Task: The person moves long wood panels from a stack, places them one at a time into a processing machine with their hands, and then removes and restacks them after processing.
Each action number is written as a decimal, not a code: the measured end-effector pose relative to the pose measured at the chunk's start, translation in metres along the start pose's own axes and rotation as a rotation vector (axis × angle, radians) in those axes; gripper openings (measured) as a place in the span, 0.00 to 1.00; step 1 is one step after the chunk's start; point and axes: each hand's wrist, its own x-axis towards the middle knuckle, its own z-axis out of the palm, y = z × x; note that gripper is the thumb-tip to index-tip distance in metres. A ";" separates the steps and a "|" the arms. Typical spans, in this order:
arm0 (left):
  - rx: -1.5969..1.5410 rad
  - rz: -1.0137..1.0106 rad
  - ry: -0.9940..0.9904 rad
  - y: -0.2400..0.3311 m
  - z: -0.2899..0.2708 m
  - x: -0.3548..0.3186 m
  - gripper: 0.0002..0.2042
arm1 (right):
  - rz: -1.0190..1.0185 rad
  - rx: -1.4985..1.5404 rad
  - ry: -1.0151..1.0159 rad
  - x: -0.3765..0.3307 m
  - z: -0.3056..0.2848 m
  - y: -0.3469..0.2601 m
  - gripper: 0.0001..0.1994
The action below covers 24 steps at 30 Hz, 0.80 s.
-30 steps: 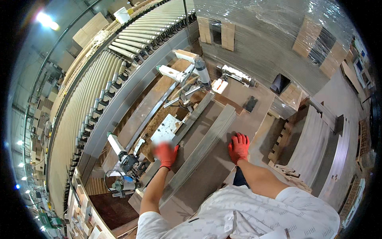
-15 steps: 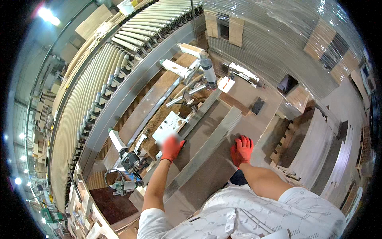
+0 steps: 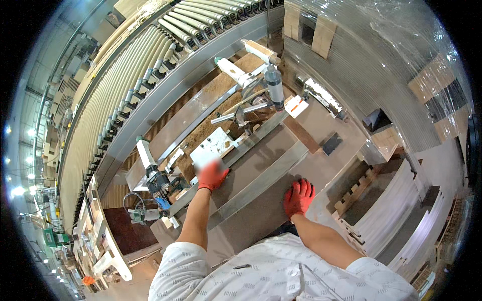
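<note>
My left hand (image 3: 213,176), in a red glove, rests at the near end of a white plate (image 3: 213,146) on the machine, beside a long metal rail (image 3: 258,134). A blur covers most of its fingers, so their grip does not show. My right hand (image 3: 299,197), gloved in red too, lies palm down on a flat brown panel (image 3: 251,223) close to my body, its fingers stretched out. Between both hands a pale grey strip (image 3: 271,179) runs slantwise along the brown surface.
Beyond the rail stand clamp-like cylinders (image 3: 273,85) and heaps of sawdust (image 3: 201,133). A roller conveyor (image 3: 118,80) curves along the far left. Film-wrapped stacked sheets (image 3: 351,65) rise at the back right. A wooden pallet (image 3: 359,188) and white sheets (image 3: 389,200) are at my right.
The view has turned slightly. My right hand has shifted left over the panel and stays flat. The grey strip looks narrower than before. My left hand remains by the white plate.
</note>
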 end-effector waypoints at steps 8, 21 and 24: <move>0.090 -0.010 -0.021 0.011 -0.012 0.004 0.32 | -0.009 0.019 0.013 0.004 0.009 0.003 0.22; 0.047 -0.010 -0.018 0.039 -0.038 -0.002 0.29 | -0.013 -0.013 0.002 0.001 0.009 0.005 0.22; 0.071 0.003 0.016 0.026 -0.030 -0.009 0.29 | -0.038 -0.032 -0.027 0.005 -0.007 -0.008 0.23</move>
